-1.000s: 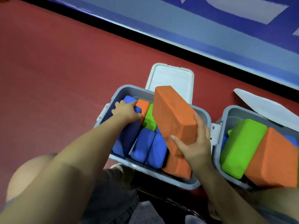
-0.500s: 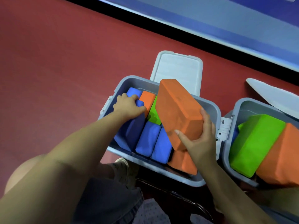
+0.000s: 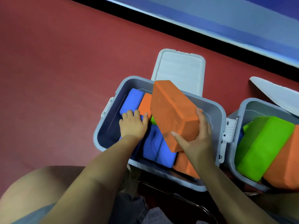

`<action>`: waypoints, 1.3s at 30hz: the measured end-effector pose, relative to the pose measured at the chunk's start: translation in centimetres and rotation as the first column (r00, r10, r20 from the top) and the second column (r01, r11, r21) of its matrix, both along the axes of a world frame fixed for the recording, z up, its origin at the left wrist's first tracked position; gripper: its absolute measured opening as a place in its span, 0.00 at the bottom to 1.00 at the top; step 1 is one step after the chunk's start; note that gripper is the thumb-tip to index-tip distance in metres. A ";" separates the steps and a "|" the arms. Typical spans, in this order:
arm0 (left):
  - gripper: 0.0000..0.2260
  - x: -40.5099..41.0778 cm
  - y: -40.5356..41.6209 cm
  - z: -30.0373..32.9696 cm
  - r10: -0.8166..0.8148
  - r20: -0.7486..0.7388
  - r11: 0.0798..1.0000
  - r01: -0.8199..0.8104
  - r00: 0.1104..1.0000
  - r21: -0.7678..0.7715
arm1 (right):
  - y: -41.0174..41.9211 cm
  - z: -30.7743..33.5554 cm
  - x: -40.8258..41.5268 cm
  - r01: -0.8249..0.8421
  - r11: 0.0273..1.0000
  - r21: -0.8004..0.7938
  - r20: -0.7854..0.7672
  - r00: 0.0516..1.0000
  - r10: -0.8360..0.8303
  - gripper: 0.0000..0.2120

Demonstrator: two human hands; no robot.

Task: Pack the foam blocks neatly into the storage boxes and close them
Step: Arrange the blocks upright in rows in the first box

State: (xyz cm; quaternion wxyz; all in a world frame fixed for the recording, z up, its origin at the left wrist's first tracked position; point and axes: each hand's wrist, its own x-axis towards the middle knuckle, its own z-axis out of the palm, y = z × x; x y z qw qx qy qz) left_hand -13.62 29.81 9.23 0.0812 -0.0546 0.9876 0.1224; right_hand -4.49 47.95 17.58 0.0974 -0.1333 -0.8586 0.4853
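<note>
A grey storage box (image 3: 215,113) stands open on the red floor, its lid (image 3: 178,70) folded back behind it. Inside lie blue blocks (image 3: 154,147), a small orange block (image 3: 144,105), a sliver of a green one and another orange block at the near right. My right hand (image 3: 196,141) grips a large orange foam block (image 3: 173,113) tilted over the box. My left hand (image 3: 133,125) reaches into the box's left side and grips a blue block (image 3: 131,101) standing against the wall. A second grey box (image 3: 242,113) on the right holds a big green block (image 3: 263,146) and an orange block (image 3: 284,167).
The second box's lid (image 3: 275,91) leans open at the far right. A black strip and a blue mat (image 3: 210,16) run along the far edge of the red floor. My knees and shorts fill the bottom of the view.
My left hand has slid down the blue block toward the near side of the box. The large orange block stays held over the box, lowered slightly. The view has shifted a little.
</note>
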 end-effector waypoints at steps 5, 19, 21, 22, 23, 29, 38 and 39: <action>0.26 -0.5 -0.2 -2.6 0.005 -0.037 1.000 -0.005 0.999 0.005 | 0.8 -1.0 -0.6 0.011 0.998 0.070 -0.006 1.000 -0.010 0.46; 0.23 0.0 0.1 -7.9 -0.029 -0.037 0.999 0.030 0.999 0.031 | 1.2 -2.0 -1.6 0.007 1.000 -0.019 0.127 0.992 -0.004 0.46; 0.22 0.1 0.1 -8.5 -0.034 -0.044 0.999 0.036 0.998 0.035 | 1.1 -1.9 -1.6 0.001 1.000 -0.011 0.138 0.990 0.001 0.46; 0.22 0.1 0.0 -8.6 -0.035 -0.048 0.999 0.036 0.998 0.032 | 1.0 -1.8 -1.6 -0.007 1.000 -0.007 0.142 0.990 0.007 0.46; 0.22 0.1 -0.1 -8.7 -0.031 -0.048 0.999 0.032 0.998 0.033 | 1.0 -1.7 -1.5 -0.014 1.000 -0.001 0.144 0.989 0.014 0.46; 0.27 0.4 -0.3 -6.4 -0.062 0.120 0.986 0.043 0.991 0.159 | 0.3 -0.9 -0.3 0.022 0.999 0.031 0.116 0.993 -0.025 0.46; 0.26 -0.3 -7.3 5.1 0.057 0.433 0.826 -0.286 0.900 0.485 | -3.1 0.9 0.1 0.061 0.984 -0.169 0.159 0.987 -0.034 0.46; 0.24 -0.3 -7.9 6.7 0.115 0.387 0.804 -0.314 0.915 0.504 | -3.5 1.3 -0.3 0.048 0.985 -0.168 0.160 0.987 -0.020 0.45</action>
